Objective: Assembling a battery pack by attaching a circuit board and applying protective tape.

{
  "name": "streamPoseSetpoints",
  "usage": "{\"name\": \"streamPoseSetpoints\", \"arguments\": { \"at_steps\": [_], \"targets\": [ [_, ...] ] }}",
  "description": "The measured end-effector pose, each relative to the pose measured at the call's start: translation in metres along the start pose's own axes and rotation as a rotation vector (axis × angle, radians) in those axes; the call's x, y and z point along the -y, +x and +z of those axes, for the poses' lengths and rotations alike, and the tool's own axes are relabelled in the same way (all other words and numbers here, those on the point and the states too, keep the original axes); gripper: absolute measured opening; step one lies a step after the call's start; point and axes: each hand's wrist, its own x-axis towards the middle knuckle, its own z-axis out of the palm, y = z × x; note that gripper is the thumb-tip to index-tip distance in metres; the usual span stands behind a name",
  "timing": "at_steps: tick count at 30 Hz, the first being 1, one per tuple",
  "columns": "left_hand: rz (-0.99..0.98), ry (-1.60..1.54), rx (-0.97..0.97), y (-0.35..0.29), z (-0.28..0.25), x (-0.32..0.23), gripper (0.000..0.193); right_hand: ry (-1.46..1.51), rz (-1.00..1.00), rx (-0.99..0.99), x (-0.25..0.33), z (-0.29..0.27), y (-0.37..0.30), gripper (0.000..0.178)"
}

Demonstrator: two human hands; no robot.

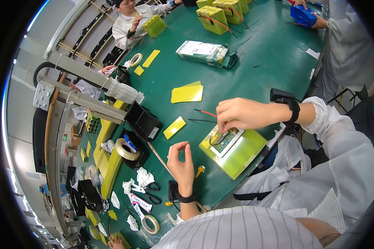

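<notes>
A yellow-green battery pack (241, 154) lies on the green table in front of me, with a green circuit board (227, 142) and white strips on top. My right hand (241, 114) is over the board, its thumb and fingers pinched on a short black wire (215, 143) that curves up from it. A red lead (207, 112) and a black lead stick out past the pack's far side. To the left of the pack, my left hand (181, 166) is raised with bent fingers, thumb and forefinger apart, holding nothing.
Yellow sheets (187, 92) and a small yellow plate (174, 127) lie beyond my hands. At left are a black bin (143, 120), tape rolls (150, 224), scissors (153, 193) and crumpled paper. A wrapped package (205, 53) and wired packs (212, 20) stand farther off. Other people work around the table.
</notes>
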Motion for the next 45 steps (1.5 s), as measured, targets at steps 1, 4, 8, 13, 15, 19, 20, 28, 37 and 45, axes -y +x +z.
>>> {"name": "streamPoseSetpoints", "arguments": {
  "at_steps": [1, 4, 8, 13, 15, 19, 20, 28, 37, 45],
  "targets": [
    [0.004, 0.008, -0.002, 0.000, -0.001, 0.000, 0.006, 0.010, 0.023, 0.002, -0.001, 0.000, 0.000, 0.007],
    [-0.006, -0.005, -0.007, -0.002, -0.003, 0.001, 0.006, 0.025, 0.088, -0.044, 0.002, -0.007, -0.003, 0.006],
    [-0.013, -0.031, 0.012, -0.002, -0.004, -0.006, 0.009, 0.295, 0.257, -0.260, 0.002, -0.007, -0.005, 0.011],
    [-0.037, -0.395, 0.127, -0.013, -0.006, -0.041, 0.018, 0.489, 0.239, -0.252, 0.020, 0.023, 0.014, 0.014],
    [-0.101, -0.453, 0.072, -0.023, -0.001, -0.056, 0.016, 0.439, 0.224, -0.174, 0.036, 0.026, 0.020, 0.011],
    [-0.152, -0.427, 0.015, -0.034, -0.006, -0.062, 0.010, 0.392, 0.175, -0.132, 0.041, 0.032, 0.018, 0.012],
    [-0.157, -0.412, 0.004, -0.037, -0.011, -0.060, 0.010, 0.376, 0.147, -0.143, 0.045, 0.030, 0.020, 0.014],
    [-0.427, 0.252, -0.044, -0.057, -0.080, 0.056, 0.016, 0.127, 0.154, -0.172, 0.017, 0.008, -0.009, 0.012],
    [-0.305, 0.460, -0.011, -0.055, -0.078, 0.060, 0.014, -0.039, 0.139, -0.160, -0.004, -0.005, -0.043, 0.014],
    [-0.137, 0.079, 0.094, -0.024, -0.027, -0.030, 0.028, 0.027, 0.181, -0.146, -0.008, 0.007, -0.046, 0.019]
  ]
}}
